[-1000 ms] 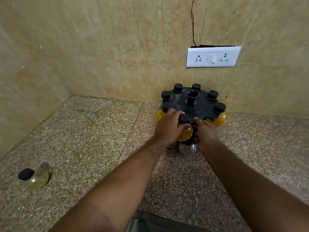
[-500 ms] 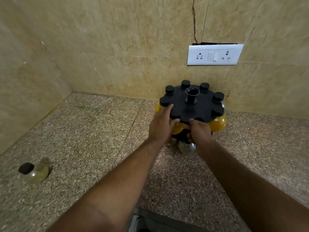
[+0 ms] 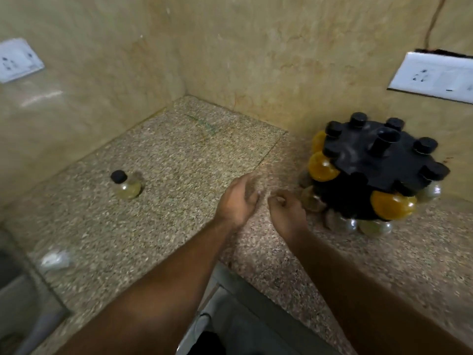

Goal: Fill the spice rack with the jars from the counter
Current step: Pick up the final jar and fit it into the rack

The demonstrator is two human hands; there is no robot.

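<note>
Speckled granite counter (image 3: 179, 155) runs into a corner of beige tiled wall (image 3: 256, 47), with a white socket plate (image 3: 435, 78) on the wall at about two o'clock and another (image 3: 18, 60) at ten o'clock. At three o'clock from the hands stands the black round spice rack (image 3: 378, 165), backed close to the wall, its top ringed with black caps and its sides bulging with orange and clear jars, so most slots look taken. One loose jar (image 3: 126, 185) with a black cap and pale yellowish contents stands upright on the counter at nine o'clock, well apart from the rack and from both hands; it looks like the next one to go in.

Both hands hang over the counter between jar and rack, holding nothing. The left hand (image 3: 236, 201) is loosely open, fingers slightly curled, the side nearer the jar and so the likelier one to fetch it. The right hand (image 3: 288, 213) is half curled, just beside the rack's lower jars, though blur hides whether it touches them; from there it could steady the rack.
</note>
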